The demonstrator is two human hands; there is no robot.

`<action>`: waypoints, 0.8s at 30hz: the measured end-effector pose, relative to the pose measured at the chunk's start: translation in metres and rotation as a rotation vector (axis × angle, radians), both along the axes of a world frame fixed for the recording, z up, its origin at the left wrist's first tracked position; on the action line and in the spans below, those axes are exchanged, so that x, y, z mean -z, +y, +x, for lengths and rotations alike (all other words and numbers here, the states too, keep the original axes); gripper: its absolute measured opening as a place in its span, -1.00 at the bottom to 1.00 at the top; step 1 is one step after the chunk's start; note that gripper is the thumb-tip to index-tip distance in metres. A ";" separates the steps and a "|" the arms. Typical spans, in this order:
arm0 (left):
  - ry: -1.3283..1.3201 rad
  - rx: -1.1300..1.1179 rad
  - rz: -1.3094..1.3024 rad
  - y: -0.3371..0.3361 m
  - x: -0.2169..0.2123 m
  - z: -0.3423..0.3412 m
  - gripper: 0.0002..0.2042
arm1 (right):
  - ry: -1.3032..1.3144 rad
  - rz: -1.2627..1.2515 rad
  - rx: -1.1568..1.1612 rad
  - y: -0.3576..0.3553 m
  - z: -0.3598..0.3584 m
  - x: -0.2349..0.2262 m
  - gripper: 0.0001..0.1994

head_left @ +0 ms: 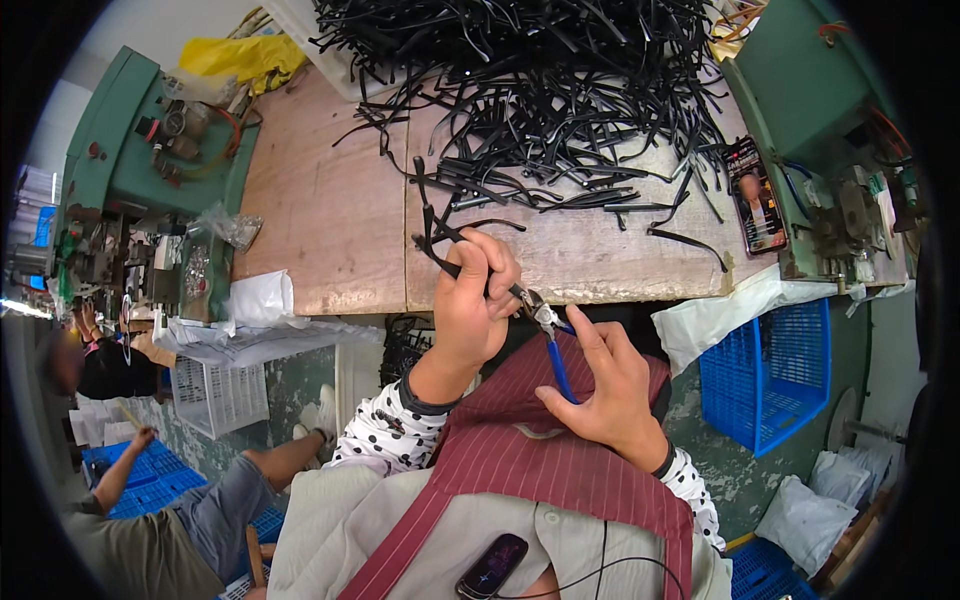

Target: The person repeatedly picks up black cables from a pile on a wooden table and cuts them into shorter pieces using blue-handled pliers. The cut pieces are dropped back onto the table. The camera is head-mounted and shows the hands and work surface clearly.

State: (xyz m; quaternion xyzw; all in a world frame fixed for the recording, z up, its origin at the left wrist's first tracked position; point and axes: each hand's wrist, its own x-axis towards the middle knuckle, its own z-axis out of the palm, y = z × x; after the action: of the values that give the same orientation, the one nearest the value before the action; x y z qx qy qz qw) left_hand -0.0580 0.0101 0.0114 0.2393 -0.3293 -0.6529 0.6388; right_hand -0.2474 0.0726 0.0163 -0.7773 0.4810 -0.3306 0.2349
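Note:
My left hand [476, 298] is closed around a small bunch of black eyeglass temples [428, 218], held just above the table's near edge. Their curved ends stick out at the upper left, and short tips point out to the right of the fist. At those tips sits the metal head of blue-handled nippers [557, 368]; whether the jaws touch a tip is too small to tell. My right hand [608, 392] has the nippers' handles between thumb and fingers, with the grip loose and the handles spread. A large heap of black eyeglass temples [560, 45] covers the back of the table.
The wooden table [320, 200] stands between green machines, one at left [105, 160] and one at right [815, 90]. A lit phone [755, 195] leans by the right machine. Blue crates [765, 375] and white bags [808, 520] lie lower right. Another person [190, 530] sits lower left.

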 end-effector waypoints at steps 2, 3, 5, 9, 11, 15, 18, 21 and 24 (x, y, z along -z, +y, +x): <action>-0.048 -0.060 -0.060 0.003 0.003 -0.001 -0.65 | 0.000 0.009 -0.004 0.000 0.002 0.000 -0.10; -0.072 -0.089 -0.090 0.004 0.003 -0.002 -0.66 | -0.004 0.016 -0.009 0.001 0.002 0.000 -0.09; -0.093 -0.145 -0.143 0.007 0.004 -0.005 -0.66 | -0.012 0.031 -0.019 0.001 0.002 0.000 -0.08; -0.203 -0.316 -0.223 0.012 0.004 -0.015 -0.64 | -0.033 0.096 -0.048 0.002 0.005 -0.002 -0.06; -0.248 -0.386 -0.244 0.013 0.004 -0.020 -0.63 | -0.073 0.107 -0.074 0.002 0.006 0.002 -0.06; -0.212 -0.310 0.183 0.012 -0.013 -0.014 -0.67 | -0.039 0.097 -0.058 0.003 0.006 0.008 -0.07; -0.198 0.024 0.316 -0.002 -0.016 0.009 -0.67 | 0.006 0.063 -0.047 0.004 0.002 0.012 -0.08; -0.166 0.221 0.329 -0.007 -0.011 0.021 -0.66 | 0.102 -0.008 -0.040 0.006 -0.001 0.006 -0.15; -0.116 0.387 0.313 -0.013 -0.008 0.028 -0.65 | 0.168 -0.102 -0.027 0.003 -0.002 -0.004 -0.19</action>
State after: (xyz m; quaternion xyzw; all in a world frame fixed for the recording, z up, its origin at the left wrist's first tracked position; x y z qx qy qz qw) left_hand -0.0305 -0.0025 0.0190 0.3050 -0.2999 -0.7911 0.4372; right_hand -0.2496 0.0755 0.0199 -0.8197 0.4710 -0.2850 0.1583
